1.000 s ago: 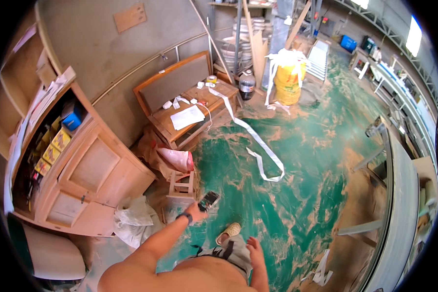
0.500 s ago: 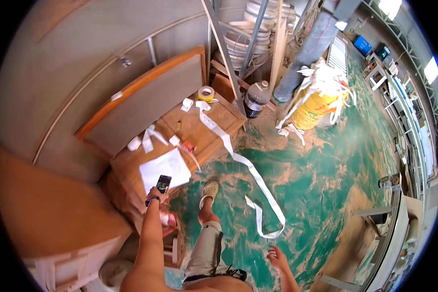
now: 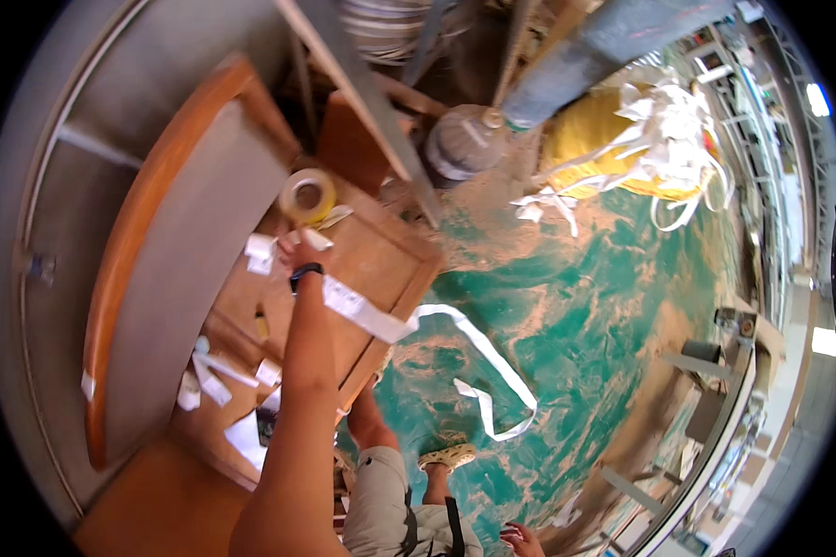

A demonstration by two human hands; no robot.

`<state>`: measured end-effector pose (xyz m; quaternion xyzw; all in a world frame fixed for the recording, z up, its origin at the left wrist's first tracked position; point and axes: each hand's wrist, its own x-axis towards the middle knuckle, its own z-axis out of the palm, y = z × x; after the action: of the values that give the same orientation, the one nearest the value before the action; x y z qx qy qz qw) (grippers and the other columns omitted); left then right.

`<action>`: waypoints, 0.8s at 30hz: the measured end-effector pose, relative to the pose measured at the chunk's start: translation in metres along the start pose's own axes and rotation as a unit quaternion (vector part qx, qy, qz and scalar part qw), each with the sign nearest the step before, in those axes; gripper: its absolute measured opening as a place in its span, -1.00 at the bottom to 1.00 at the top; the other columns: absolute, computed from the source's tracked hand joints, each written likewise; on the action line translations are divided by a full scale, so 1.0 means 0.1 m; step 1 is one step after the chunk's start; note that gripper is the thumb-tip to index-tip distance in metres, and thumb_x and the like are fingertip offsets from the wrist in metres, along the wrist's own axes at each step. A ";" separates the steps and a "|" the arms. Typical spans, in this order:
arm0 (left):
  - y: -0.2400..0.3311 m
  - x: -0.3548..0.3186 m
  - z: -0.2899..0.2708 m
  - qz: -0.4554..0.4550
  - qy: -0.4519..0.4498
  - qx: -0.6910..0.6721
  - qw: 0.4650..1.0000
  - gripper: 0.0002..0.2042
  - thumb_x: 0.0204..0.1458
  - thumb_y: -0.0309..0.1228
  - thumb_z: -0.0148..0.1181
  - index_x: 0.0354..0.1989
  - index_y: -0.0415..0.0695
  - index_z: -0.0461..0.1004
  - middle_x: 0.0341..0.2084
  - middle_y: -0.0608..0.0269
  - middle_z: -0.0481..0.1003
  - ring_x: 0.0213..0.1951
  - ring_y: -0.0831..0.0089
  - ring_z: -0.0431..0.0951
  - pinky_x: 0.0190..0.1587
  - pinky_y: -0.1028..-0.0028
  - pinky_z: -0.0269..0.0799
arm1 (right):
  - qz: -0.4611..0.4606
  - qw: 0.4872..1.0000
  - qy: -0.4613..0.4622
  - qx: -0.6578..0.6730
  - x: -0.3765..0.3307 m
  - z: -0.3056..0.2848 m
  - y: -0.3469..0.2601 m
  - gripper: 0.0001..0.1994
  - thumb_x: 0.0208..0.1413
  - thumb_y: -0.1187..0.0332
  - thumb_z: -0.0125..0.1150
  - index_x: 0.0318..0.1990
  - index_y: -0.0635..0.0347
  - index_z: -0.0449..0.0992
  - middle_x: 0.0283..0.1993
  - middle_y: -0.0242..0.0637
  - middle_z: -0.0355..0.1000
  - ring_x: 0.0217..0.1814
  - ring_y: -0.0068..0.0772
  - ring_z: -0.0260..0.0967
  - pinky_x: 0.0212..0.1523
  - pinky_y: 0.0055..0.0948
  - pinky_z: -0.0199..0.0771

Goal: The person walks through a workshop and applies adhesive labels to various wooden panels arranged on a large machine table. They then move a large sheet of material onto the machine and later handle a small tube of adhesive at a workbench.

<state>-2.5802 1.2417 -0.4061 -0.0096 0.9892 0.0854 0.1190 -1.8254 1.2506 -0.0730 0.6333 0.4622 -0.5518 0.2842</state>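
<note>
My left hand (image 3: 297, 249), with a dark band at its wrist, is over the tabletop beside a yellow roll of tape (image 3: 306, 197). Its fingers, slightly blurred, are closed on the upper end of a long white strip (image 3: 367, 314). From under the wrist the strip runs across the wooden table (image 3: 409, 255), over its edge and down onto the green floor, where it loops. My right hand (image 3: 522, 538) hangs low at the bottom edge, partly cut off, its fingers loosely apart and holding nothing. A dark object (image 3: 267, 425), perhaps the phone, lies beside my left forearm on white paper (image 3: 245, 438).
Small white pieces (image 3: 260, 252) lie about the table, which has a raised orange-framed back panel (image 3: 172, 200). Behind it stand a large bottle (image 3: 464, 144), leaning metal bars and a yellow sack (image 3: 590, 139) with white strips. A long workbench (image 3: 706, 455) lines the right side.
My left hand has left the phone and moved far across the table to the strip by the tape roll. The view has come closer to the table and turned; my right hand sits lower.
</note>
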 end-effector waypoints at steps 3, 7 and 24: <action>0.20 0.33 0.26 -0.005 -0.021 0.003 1.000 -0.17 -0.24 -0.06 0.38 0.25 -0.06 0.16 0.28 -0.08 0.08 0.30 -0.01 0.08 0.23 0.05 0.14 | -0.024 0.998 0.015 0.055 -0.08 0.20 0.05 -0.54 0.15 0.35 0.10 0.21 0.17 0.25 -0.06 -0.29 0.45 -0.11 -0.53 0.33 -0.08 -0.53 0.34; -0.31 0.28 0.47 0.035 -0.057 0.005 0.998 -0.22 -0.19 -0.07 0.36 0.22 -0.14 0.22 0.23 -0.12 0.17 0.28 -0.04 0.12 0.28 0.08 0.06 | -0.073 0.975 0.002 0.210 -0.12 0.36 -0.29 -0.57 0.18 0.41 0.09 0.21 0.19 0.27 0.00 -0.17 0.43 0.09 -0.40 0.35 0.14 -0.41 0.32; -0.03 -7.72 -1.96 0.798 -0.593 0.003 0.108 -0.20 -0.30 -0.30 0.43 0.19 -0.17 0.18 0.11 -0.03 0.24 0.17 0.06 0.27 0.12 0.19 0.31 | -0.427 0.753 0.302 0.399 -1.32 0.83 1.44 0.04 -0.16 0.28 0.39 0.43 0.09 -0.23 0.36 -0.04 0.06 0.37 -0.20 0.05 0.31 -0.26 0.08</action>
<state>-1.8760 1.2039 -0.0363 0.8395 0.0443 0.1070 0.5309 -1.7276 1.0837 0.0136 0.5594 0.4841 -0.5298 -0.4147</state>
